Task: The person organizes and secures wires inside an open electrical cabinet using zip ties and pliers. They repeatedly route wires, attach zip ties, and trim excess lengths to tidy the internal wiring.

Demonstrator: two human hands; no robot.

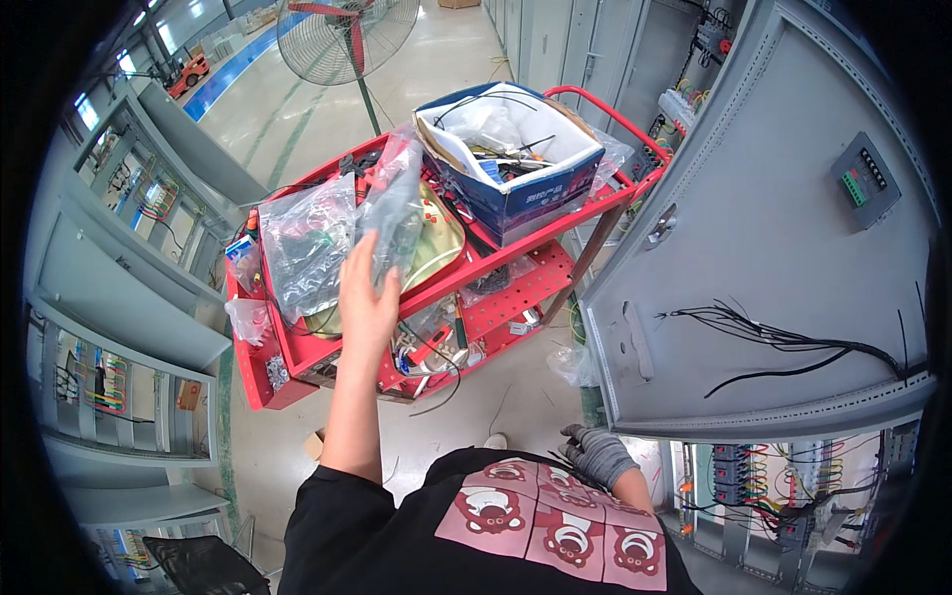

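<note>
Extending over the cart, the bare left hand (pixel 369 297) has its fingers straight and slightly spread. The raised clear plastic bag (pixel 399 203) lies directly ahead of this hand, its lower part meeting the fingers in view; whether the fingers grip it cannot be told. Just left of the hand, a flat clear bag (pixel 307 243) rests on the cart's upper tray. Just right of the hand, a yellow-green item (pixel 438 236) sits partly behind the raised bag. Farther ahead and to the right, a blue box (pixel 526 206) with a white lining contains mixed parts. The red cart (pixel 531 241) supports these items.

The gloved right hand (pixel 600 454) is well apart, behind and to the right of the left; its fingers are bent, contents undetermined. Ahead and to its right stands a grey cabinet door (pixel 764 238), with black wires (pixel 783 337) across its lower part.
</note>
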